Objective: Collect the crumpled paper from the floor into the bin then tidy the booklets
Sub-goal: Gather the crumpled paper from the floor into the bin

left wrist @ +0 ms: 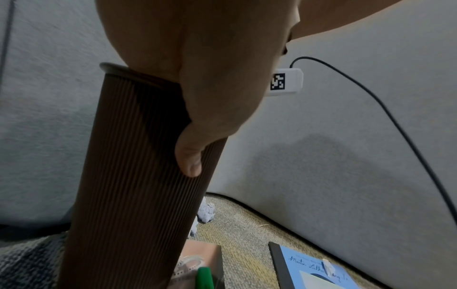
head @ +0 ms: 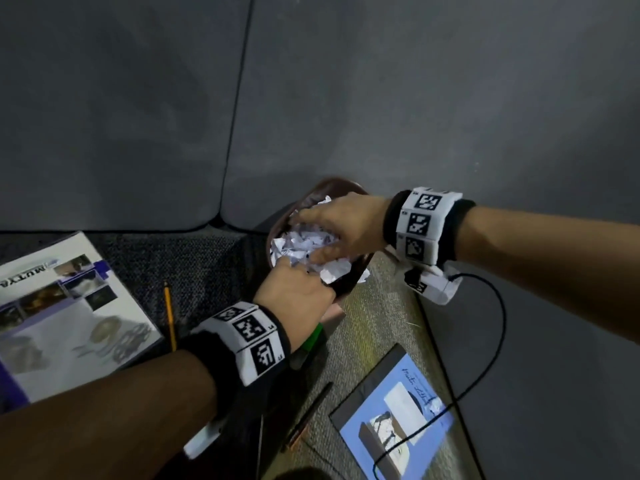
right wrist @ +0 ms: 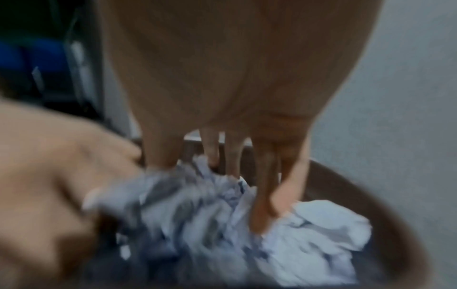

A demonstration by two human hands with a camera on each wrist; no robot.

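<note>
Nearest the bottom of the head view there's a blue booklet (head: 394,415) at lower right with a black cable (head: 485,341) draped over it, and a bigger booklet (head: 65,317) at the left edge with a pencil (head: 169,317) beside it, so the tidying clearly isn't started. Middle of the frame, the left hand (head: 294,292) grips the brown ribbed bin (left wrist: 138,176) at its rim, thumb down the outside, probably to steady it while stuff gets shoved in. Just past that, the right hand (head: 343,226) has its fingers spread out straight, pressing on the crumpled paper (head: 304,244) heaped at the bin's mouth, holding nothing as far as I can see. The left wrist view shows one more paper ball (left wrist: 206,212) on the carpet behind the bin, near the grey wall (head: 415,98).
</note>
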